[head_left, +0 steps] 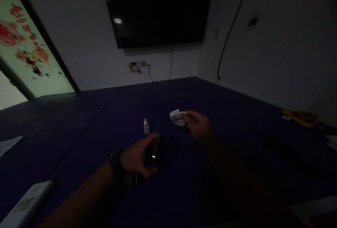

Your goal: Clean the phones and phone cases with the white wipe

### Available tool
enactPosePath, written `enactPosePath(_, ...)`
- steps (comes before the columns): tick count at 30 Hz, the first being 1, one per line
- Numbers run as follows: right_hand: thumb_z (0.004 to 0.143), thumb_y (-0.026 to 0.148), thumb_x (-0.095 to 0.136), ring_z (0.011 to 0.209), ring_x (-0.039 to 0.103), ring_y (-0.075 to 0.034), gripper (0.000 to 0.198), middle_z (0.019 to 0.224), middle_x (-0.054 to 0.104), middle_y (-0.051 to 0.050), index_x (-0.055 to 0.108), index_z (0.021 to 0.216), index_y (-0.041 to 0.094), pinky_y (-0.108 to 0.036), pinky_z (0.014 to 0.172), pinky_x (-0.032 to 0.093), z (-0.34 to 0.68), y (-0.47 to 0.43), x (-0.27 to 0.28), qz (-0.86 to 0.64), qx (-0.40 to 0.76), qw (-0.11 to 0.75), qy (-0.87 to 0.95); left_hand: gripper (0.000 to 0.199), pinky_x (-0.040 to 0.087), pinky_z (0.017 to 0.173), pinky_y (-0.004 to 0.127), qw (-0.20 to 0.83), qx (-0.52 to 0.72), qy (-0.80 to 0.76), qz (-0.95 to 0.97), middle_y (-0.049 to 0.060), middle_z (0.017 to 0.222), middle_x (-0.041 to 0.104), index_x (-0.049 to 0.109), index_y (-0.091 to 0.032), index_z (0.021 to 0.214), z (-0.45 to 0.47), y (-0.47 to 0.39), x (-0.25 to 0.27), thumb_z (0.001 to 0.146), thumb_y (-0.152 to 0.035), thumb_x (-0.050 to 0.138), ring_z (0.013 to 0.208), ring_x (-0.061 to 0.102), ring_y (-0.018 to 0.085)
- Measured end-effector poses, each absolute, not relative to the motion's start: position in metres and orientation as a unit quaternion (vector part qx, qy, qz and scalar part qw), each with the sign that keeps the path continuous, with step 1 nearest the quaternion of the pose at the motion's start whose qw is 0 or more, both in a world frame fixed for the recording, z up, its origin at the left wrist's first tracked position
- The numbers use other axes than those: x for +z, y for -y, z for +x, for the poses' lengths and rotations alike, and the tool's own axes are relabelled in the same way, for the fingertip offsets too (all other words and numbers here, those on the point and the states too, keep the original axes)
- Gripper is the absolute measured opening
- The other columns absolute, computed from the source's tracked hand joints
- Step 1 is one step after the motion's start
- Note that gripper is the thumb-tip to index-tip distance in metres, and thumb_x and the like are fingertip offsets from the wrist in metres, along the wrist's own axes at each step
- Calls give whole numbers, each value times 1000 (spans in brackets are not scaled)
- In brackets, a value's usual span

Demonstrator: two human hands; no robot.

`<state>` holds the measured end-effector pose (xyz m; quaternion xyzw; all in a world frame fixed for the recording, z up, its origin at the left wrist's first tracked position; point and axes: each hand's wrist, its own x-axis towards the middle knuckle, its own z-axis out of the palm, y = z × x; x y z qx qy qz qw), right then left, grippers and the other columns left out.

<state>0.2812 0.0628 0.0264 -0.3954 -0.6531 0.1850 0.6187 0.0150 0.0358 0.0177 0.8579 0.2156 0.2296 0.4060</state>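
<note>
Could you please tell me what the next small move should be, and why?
I would probably bring the white cloth-like piece toward the dark object, since the right hand pinches the piece, the left hand grips the object, and a gap separates them.

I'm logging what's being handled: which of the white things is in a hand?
The folded white cloth-like piece, pinched in the right hand; the white box at lower left and white sheet at the left edge lie untouched.
</note>
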Motion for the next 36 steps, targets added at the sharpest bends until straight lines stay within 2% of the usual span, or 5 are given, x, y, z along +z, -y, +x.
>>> enactPosePath(5,98,26,58,93,75,-18,18,101,80,-6,76,102,21,-30,85,59,268,-20,57,-273,47,528,803,84,53,88,36,432,275,-212,833,8,117,66,49,-21,134,20,-24,-7,60,-34,86,101,65,24)
enactPosePath(11,100,19,55,99,74,-19,20,103,79,-5,70,112,24,-34,88,60,257,-14,46,-226,-18,505,833,79,52,85,35,386,246,-246,854,4,107,66,56,-21,119,24,-22,-23,48,-35,88,94,62,23)
enactPosePath(25,94,15,60,97,73,-16,20,96,79,-4,65,113,21,-29,91,59,244,10,21,-65,15,442,895,79,54,97,47,410,256,-193,854,4,112,68,56,-22,121,21,-30,-39,51,-42,88,101,65,28)
enactPosePath(29,93,12,61,93,74,-18,23,98,78,-5,66,112,22,-31,84,61,247,-3,21,-173,-16,462,870,83,54,93,44,386,256,-213,860,6,114,68,56,-21,122,20,-29,-37,48,-39,89,99,64,27)
enactPosePath(36,94,13,61,96,73,-15,24,96,79,-4,65,116,20,-27,90,58,244,13,27,-41,82,422,902,73,55,89,39,397,262,-202,856,3,104,68,56,-22,118,19,-28,-39,55,-41,87,93,65,24)
